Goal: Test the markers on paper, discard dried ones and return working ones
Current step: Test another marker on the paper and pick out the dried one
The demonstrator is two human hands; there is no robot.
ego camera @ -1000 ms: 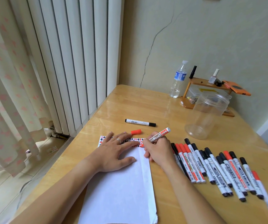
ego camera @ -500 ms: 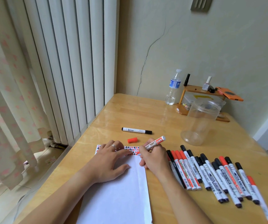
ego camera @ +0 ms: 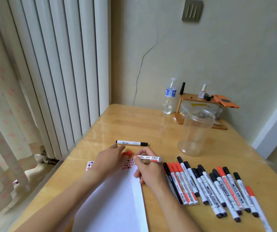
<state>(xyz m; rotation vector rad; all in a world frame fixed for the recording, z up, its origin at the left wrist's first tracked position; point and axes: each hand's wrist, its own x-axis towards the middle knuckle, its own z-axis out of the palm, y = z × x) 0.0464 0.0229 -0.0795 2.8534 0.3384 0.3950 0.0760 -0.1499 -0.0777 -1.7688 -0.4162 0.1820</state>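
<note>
My right hand (ego camera: 148,173) grips an uncapped white marker (ego camera: 151,159), which lies level just above the top edge of the white paper (ego camera: 117,198). My left hand (ego camera: 110,159) stretches forward over the paper's top edge, its fingertips at the loose red cap (ego camera: 127,153); I cannot tell if they touch it. Small red and black test marks (ego camera: 129,164) show on the paper between my hands. Several capped red and black markers (ego camera: 209,186) lie in a row to the right. One black-capped marker (ego camera: 131,143) lies alone further back.
A clear plastic jar (ego camera: 197,131) stands open-topped at the back right of the wooden table (ego camera: 134,124). Behind it are a water bottle (ego camera: 169,97) and a small wooden shelf (ego camera: 199,99) with bottles. A radiator (ego camera: 59,64) and a curtain (ego camera: 2,131) are to the left.
My left hand left the paper and reached forward to the red cap. My right hand lifted the marker off the paper and turned it level. The view tilted upward.
</note>
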